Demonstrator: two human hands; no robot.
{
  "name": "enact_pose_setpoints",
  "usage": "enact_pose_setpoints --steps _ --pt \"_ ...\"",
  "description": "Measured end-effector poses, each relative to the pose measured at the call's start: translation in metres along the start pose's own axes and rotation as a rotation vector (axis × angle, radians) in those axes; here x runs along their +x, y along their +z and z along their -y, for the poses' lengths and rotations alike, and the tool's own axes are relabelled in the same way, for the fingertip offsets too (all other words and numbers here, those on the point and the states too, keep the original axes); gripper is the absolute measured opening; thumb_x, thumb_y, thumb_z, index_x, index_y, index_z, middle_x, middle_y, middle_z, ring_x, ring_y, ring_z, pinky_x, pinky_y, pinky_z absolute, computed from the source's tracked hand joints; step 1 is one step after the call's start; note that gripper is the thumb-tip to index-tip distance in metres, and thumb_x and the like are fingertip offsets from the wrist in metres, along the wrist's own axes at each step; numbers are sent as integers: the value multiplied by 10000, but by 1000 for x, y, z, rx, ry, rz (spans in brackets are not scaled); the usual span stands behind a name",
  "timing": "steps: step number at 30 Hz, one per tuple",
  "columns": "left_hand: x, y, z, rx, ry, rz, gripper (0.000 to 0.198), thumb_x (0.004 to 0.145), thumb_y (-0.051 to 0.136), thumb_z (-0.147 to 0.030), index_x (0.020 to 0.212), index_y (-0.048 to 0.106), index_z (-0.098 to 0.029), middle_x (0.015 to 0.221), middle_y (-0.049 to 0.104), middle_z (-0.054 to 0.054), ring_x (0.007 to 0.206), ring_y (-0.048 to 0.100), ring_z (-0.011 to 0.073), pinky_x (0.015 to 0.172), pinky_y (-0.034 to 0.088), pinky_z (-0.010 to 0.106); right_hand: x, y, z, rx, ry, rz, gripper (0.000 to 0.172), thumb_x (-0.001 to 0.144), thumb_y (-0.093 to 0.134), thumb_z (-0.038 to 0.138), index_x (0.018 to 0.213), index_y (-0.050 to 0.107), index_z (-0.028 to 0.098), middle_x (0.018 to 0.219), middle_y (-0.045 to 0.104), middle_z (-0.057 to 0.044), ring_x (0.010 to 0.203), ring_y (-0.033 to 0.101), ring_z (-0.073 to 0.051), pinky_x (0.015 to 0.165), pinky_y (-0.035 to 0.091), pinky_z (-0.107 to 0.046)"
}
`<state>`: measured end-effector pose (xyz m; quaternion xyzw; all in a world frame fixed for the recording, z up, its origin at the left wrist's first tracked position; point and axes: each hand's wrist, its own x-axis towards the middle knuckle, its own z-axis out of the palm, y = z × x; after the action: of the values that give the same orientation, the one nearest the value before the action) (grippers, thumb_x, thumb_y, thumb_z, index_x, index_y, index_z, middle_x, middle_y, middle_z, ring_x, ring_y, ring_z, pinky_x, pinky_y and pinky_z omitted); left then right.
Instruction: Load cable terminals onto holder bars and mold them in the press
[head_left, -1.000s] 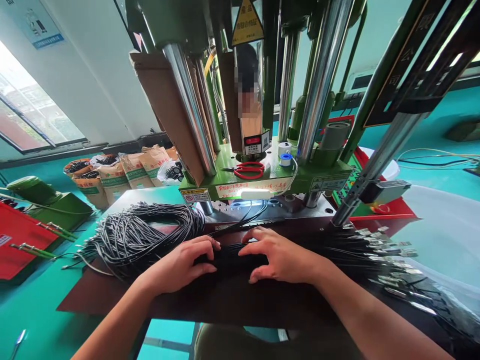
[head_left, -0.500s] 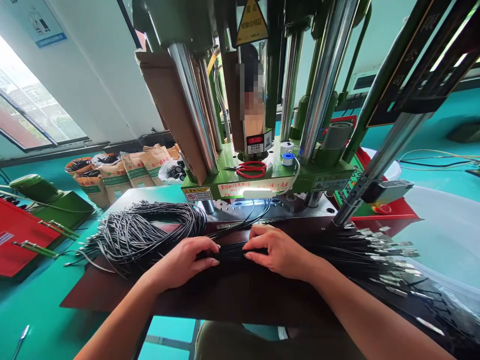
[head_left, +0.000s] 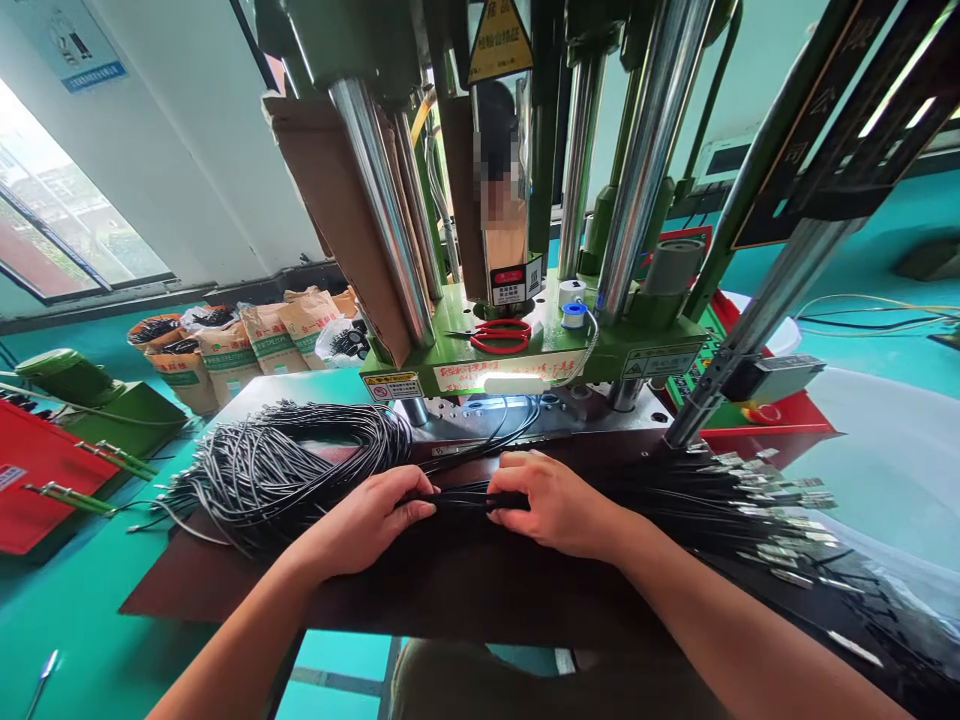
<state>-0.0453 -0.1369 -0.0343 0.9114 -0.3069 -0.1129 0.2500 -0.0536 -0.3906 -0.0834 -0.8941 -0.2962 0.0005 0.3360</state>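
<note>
Between my two hands runs a short stretch of black cables (head_left: 461, 498), just above the dark brown board (head_left: 465, 590). My left hand (head_left: 379, 515) is closed on the cables, thumb and fingers pinching them from the left. On the right, my right hand (head_left: 551, 505) grips the same strands, its fingertips curled round them. A large coil of black cables (head_left: 285, 465) lies left of my left hand. To the right, many loose black cables with metal connector ends (head_left: 780, 510) spread over the board. Inside my fingers, the exact number of strands is hidden.
A green press (head_left: 480, 365) with steel columns stands right behind my hands. On its ledge lie red-handled scissors (head_left: 501, 336) and a small blue-and-white spool (head_left: 574, 315). Sacks (head_left: 217, 350) stand by the wall. A white tub (head_left: 892, 450) is at right.
My left fingers have closed from a slightly open curl onto the cables. The strands between my hands now look raised and straighter. My right hand stays nearly in place.
</note>
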Motion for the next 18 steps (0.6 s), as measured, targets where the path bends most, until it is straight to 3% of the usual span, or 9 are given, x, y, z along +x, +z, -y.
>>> enact_pose_setpoints --steps 7,10,13,18 --pt "-2 18 1 104 49 -31 205 800 649 -266 992 594 -215 996 584 14 909 552 166 813 430 272 -1 2 0 17 -34 -10 61 827 608 240 850 598 184 839 565 -1 750 494 -128 696 361 -254" --pt "-1 25 2 139 48 -65 96 842 582 -259 912 615 -202 968 573 33 870 563 168 794 445 276 -1 4 -1 9 -42 -14 67 828 601 232 864 579 180 846 559 -6 763 492 -133 705 364 -254" --pt "-2 28 1 149 55 -80 110 871 530 -260 856 617 -194 952 571 43 882 566 176 806 453 283 -1 4 -2 -3 -41 -12 69 831 599 233 869 574 181 851 560 -5 766 488 -135 719 367 -261" --pt "-6 24 -1 113 86 -73 108 904 480 -229 910 583 -195 1015 564 46 951 556 176 852 441 289 -2 2 -1 -11 -60 -7 114 822 618 249 925 614 198 885 558 -12 801 495 -148 760 375 -282"
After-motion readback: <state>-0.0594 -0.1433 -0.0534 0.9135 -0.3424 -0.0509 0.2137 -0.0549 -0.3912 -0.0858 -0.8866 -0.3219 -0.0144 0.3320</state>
